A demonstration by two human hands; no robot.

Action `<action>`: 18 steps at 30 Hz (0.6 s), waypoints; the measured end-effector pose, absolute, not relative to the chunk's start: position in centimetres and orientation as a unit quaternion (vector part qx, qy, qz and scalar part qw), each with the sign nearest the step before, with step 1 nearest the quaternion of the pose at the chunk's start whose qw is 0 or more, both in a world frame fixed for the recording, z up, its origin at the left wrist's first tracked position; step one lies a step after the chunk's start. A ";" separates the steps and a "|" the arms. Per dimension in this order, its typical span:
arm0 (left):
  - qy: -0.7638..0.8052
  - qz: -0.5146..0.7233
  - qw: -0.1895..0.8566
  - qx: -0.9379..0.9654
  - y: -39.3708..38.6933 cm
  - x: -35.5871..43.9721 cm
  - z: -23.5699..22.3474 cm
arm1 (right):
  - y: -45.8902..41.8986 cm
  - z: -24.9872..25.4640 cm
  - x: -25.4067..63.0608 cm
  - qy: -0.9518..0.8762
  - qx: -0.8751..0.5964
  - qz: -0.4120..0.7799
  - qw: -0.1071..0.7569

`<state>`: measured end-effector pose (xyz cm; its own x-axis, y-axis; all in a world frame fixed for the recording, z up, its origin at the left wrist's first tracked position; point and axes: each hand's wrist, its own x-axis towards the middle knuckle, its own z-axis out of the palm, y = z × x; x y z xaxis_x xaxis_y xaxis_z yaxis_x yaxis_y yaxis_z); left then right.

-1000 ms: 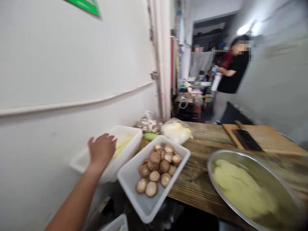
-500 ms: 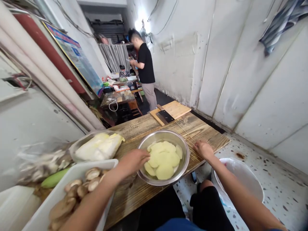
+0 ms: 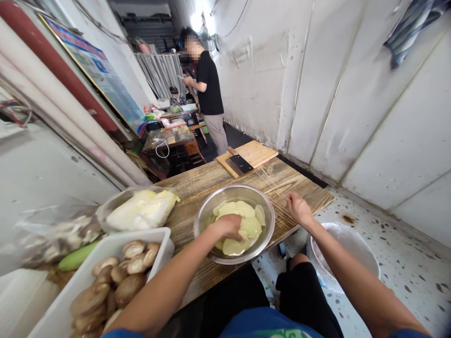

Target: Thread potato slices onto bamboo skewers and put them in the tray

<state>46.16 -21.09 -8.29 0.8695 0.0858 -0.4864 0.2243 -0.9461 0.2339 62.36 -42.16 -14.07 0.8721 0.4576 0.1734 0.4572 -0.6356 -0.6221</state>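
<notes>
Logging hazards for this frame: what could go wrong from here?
Dipping the left hand further could slosh liquid over the round steel bowl's rim, which sits near the table's front edge.
Thin wooden skewers lie loose by the right hand; a sleeve-level bump might roll some off.
The dark-bladed cleaver lies uncovered on its board, a possible cut risk.

Some fingertips of the left hand (image 3: 230,227) are hidden among pale yellow slices (image 3: 251,227) in the round metal bowl (image 3: 203,213). Whether the right hand (image 3: 297,206) grips anything is unclear. The bottom edge crops the white plastic tub (image 3: 164,244).
</notes>
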 end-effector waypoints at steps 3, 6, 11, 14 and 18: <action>0.073 -0.233 0.152 0.958 -20.3 45.8 -8.2 | -43.2 -13.0 61.2 -0.245 -0.886 -0.029 0.392; 0.093 -0.185 0.146 0.967 -20.0 45.2 -8.4 | -44.5 -11.5 59.0 -0.255 -0.862 -0.030 0.438; 0.104 -0.205 0.181 0.956 -20.1 44.2 -8.0 | -46.3 -9.2 54.5 -0.264 -0.826 -0.004 0.498; 0.080 -0.217 0.169 0.958 -19.9 43.7 -7.9 | -46.9 -8.6 52.3 -0.260 -0.802 0.022 0.537; 0.080 -0.212 0.231 0.946 -18.4 43.6 -8.8 | -47.4 -8.6 50.7 -0.263 -0.793 0.047 0.548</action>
<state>43.59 -18.44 -8.77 0.8974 0.0536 -0.4379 0.2491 -0.8808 0.4027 50.71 -47.40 -8.59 0.8572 0.4685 0.2139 0.3658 -0.2614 -0.8933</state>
